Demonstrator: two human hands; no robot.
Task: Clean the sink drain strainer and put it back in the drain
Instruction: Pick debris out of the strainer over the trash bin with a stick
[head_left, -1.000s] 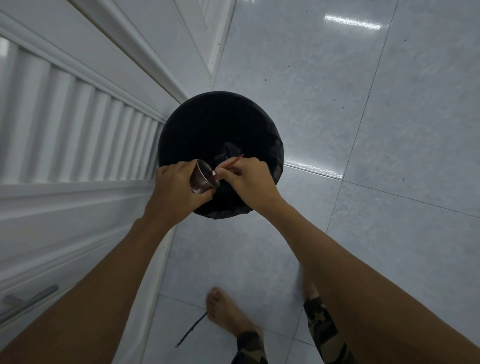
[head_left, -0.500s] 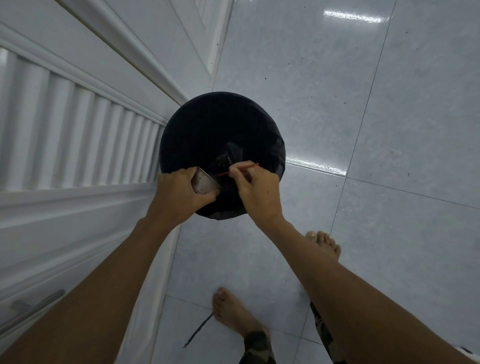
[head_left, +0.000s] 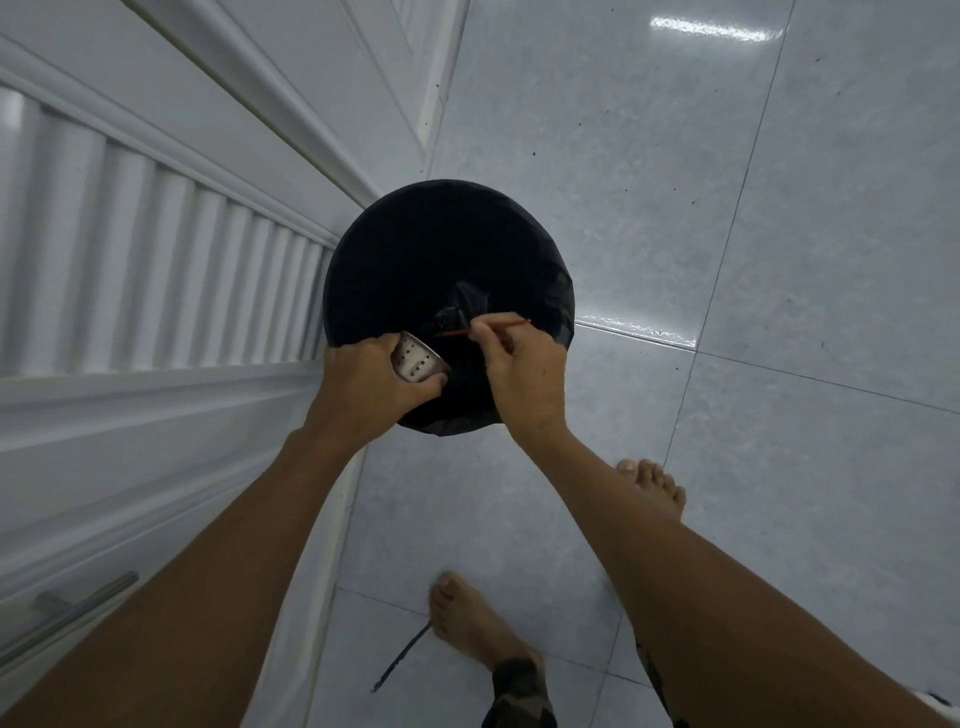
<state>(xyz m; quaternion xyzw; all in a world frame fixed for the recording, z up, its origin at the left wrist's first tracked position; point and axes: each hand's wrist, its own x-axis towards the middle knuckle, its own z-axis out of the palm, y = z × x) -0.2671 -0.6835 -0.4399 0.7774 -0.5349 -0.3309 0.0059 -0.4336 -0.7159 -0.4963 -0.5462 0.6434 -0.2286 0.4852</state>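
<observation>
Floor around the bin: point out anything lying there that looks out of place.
One thing: a thin dark stick-like object lies loose on the pale floor tiles, beside the left foot and well short of the black-lined bin. Small dark specks dot the tiles too. No spill is visible.

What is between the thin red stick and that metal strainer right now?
Nothing visible. The left hand holds the strainer over the black bin; the right hand pinches the red stick, whose tip points toward the strainer across open space above the bin liner.
</observation>
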